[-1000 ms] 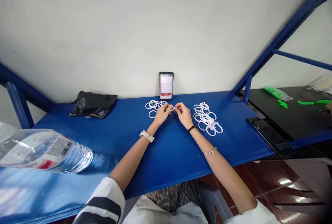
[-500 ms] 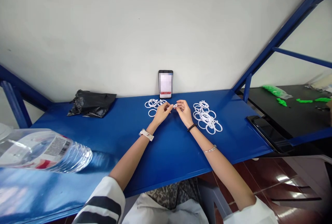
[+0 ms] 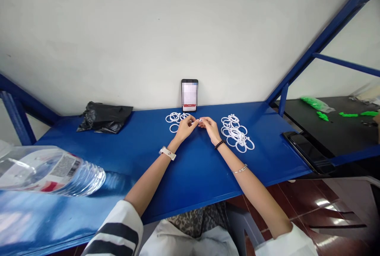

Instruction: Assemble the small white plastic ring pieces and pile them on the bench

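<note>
Both hands have drawn together since half a second ago: the gap then open between the fingertips is now closed, and the right hand's fingers have dropped a little toward the worktop (image 3: 192,169). The left hand (image 3: 184,126) and the right hand (image 3: 211,127) meet fingertip to fingertip. Each grip is pressed together on the small white piece (image 3: 200,120) that shows between them; its shape is too small to tell. It is held just above the blue surface, where the two grips meet.

Just left of the grip and slightly beyond it lies a cluster of white rings (image 3: 174,119), near the left hand's fingers. Right of the grip, near the right wrist, lies a larger heap of white rings (image 3: 237,134), unchanged. Directly beyond the grip a phone (image 3: 189,95) stands upright against the wall. Well to the left of the grip are a black bag (image 3: 103,116) and, nearer the person, a water bottle (image 3: 53,171) on its side, both placed as before.
</note>
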Demonstrator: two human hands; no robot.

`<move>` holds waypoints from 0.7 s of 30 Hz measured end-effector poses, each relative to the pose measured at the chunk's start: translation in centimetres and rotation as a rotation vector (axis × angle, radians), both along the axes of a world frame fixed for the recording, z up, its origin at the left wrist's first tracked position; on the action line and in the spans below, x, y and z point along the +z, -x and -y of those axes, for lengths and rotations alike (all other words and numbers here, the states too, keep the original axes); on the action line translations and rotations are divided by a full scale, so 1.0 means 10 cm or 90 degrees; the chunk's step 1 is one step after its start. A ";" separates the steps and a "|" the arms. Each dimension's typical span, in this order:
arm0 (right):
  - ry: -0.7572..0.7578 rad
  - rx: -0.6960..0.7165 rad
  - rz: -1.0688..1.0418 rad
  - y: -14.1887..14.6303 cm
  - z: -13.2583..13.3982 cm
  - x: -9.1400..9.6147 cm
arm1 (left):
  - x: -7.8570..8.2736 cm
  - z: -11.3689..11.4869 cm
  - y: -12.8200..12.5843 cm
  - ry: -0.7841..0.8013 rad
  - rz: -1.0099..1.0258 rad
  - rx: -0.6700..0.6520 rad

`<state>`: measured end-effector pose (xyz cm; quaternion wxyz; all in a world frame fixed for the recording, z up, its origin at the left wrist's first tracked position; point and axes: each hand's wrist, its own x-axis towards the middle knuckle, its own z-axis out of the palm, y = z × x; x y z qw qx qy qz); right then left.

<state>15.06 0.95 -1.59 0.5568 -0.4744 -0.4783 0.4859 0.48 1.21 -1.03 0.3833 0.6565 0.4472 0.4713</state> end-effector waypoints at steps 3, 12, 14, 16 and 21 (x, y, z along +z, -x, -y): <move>0.003 -0.001 -0.003 0.00 0.01 0.01 | 0.00 0.00 0.00 0.000 0.008 0.004; 0.011 0.003 -0.079 0.00 0.06 0.10 | -0.01 0.00 -0.01 0.016 0.056 0.003; 0.014 0.006 -0.101 0.00 0.08 0.13 | -0.01 0.00 -0.01 0.020 0.047 -0.003; 0.017 0.011 -0.119 0.00 0.09 0.15 | 0.01 0.01 -0.01 0.015 0.028 -0.015; 0.010 0.044 -0.124 0.00 0.10 0.15 | 0.04 0.04 0.00 -0.016 -0.041 -0.045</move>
